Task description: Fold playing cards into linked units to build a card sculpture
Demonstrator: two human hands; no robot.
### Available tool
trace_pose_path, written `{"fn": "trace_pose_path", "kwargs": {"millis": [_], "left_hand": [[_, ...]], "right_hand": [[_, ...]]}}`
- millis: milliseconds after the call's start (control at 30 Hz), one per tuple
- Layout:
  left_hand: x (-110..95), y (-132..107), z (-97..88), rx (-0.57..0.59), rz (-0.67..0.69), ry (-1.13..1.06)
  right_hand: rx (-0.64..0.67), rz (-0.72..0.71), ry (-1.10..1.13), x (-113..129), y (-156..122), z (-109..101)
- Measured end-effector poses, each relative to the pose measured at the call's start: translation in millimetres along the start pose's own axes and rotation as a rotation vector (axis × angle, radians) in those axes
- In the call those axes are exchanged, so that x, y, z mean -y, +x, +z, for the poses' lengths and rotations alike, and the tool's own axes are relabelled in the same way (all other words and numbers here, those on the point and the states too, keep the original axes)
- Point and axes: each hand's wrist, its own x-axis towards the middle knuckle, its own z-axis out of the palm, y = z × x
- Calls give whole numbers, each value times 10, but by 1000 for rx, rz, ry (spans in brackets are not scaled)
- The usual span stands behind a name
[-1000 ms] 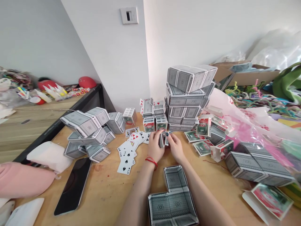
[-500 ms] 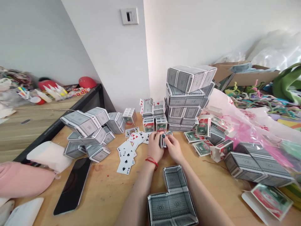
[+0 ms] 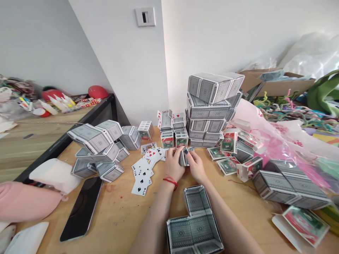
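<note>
My left hand (image 3: 174, 163) is closed on a small bunch of grey-backed playing cards (image 3: 183, 158), held just above the table. On the other side, my right hand (image 3: 196, 165) grips the same cards, with a dark-nailed thumb across their top. Left of my hands lie loose playing cards (image 3: 143, 173), face up and overlapping. An L-shaped open box made of cards (image 3: 192, 229) sits between my forearms. Beyond my fingers stand two green-and-red card packs (image 3: 167, 140), partly topped by stacked cards. Whether the held cards are folded I cannot tell.
Tall stacked card-built blocks (image 3: 209, 113) rise against the wall. More blocks (image 3: 100, 141) are piled at left, near a phone (image 3: 82, 208) and a pink cap (image 3: 29, 201). Card packs (image 3: 229, 165), a card block (image 3: 291, 185) and pink plastic (image 3: 286, 151) crowd the right.
The cards between my hands have turned, so more of their grey back faces me. My right thumb has shifted slightly over them. The things on the table have stayed put.
</note>
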Motion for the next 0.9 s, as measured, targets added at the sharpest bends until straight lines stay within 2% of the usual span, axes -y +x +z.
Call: {"fn": "trace_pose_path", "kwargs": {"millis": [533,900], "left_hand": [[41,-12,20,18,70,32],[-16,-20,12,23,68,-8]], "right_hand": [[-37,5,21,-9,-2,-4],[-37,5,-10,-19,5,-7]]}}
